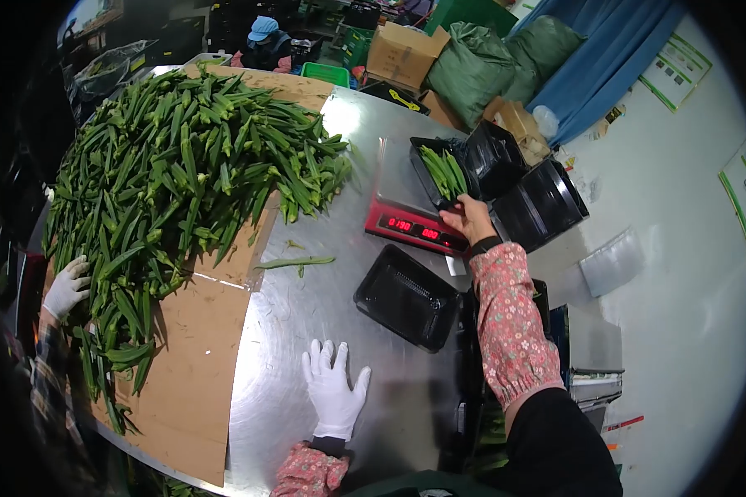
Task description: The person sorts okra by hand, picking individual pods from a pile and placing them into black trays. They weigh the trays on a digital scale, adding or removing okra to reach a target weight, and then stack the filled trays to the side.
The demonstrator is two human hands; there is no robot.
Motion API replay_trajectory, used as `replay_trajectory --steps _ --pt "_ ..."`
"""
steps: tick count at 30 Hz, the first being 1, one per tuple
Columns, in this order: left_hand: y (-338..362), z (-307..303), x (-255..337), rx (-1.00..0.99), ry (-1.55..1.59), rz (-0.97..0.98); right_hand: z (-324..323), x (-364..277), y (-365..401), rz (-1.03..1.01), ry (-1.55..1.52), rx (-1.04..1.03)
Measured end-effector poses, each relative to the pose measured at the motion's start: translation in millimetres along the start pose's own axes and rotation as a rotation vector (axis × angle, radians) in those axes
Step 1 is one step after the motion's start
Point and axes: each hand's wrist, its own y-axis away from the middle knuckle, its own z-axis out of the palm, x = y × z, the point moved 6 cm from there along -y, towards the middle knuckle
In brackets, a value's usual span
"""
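My right hand (471, 219), ungloved, grips the near end of a black plastic tray (423, 174). Green okra pods (445, 170) lie lengthwise in that tray, which is over the plate of a red digital scale (414, 229) with lit red digits. In a white glove, my left hand (336, 393) rests flat on the steel table (282, 364), fingers spread and nothing in it. Between my hands sits a second black tray (409, 296) with nothing in it. A single long pod (297, 262) lies on the steel nearby.
A big okra heap (199, 166) covers cardboard (195, 356) at the left. Another person's gloved hand (68, 288) touches its edge. Stacked black trays (539, 203) stand right of the scale. Behind are a cardboard box (404, 54), green sacks (477, 70) and a person in a blue cap (263, 29).
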Motion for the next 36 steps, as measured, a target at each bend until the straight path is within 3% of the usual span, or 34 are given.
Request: replay_trajectory --steps 2,5,10,11,13,19,22,24,29,33,36 --pt "-0.5 -0.7 -1.7 0.013 0.002 0.002 -3.9 -8.5 5.0 -0.119 -0.014 0.106" --pt "2.6 0.1 0.4 0.012 -0.003 0.010 -29.7 -21.8 38.9 -0.197 0.049 0.086" --pt "4.9 7.3 -3.4 0.000 -0.053 0.045 -108.8 -46.1 180.9 -0.114 0.137 -0.106" --pt "4.8 8.0 -3.8 0.006 -0.071 0.060 -115.1 -52.9 231.2 -0.122 0.145 -0.098" --pt "6.2 10.3 -3.5 0.019 -0.099 0.083 -189.9 -37.7 264.2 -0.042 0.382 -0.119" --pt "9.4 19.9 -8.6 0.034 -0.141 0.091 -270.0 -5.6 439.8 0.088 0.576 -0.020" --pt "10.3 19.2 -8.8 0.037 -0.153 0.117 -305.5 26.5 477.0 0.025 0.671 -0.141" --pt "10.0 19.8 -10.3 0.025 -0.123 0.098 -323.9 43.1 499.8 0.156 0.750 -0.095" --pt "10.2 22.5 -12.9 0.033 -0.112 0.102 -370.9 74.0 534.9 0.156 0.881 -0.129" --pt "9.5 25.8 -14.4 0.012 -0.131 0.108 -385.1 86.7 554.5 0.219 0.790 -0.097" --pt "10.8 25.6 -12.2 0.037 -0.157 0.134 -419.6 118.6 545.0 0.190 1.021 -0.090"
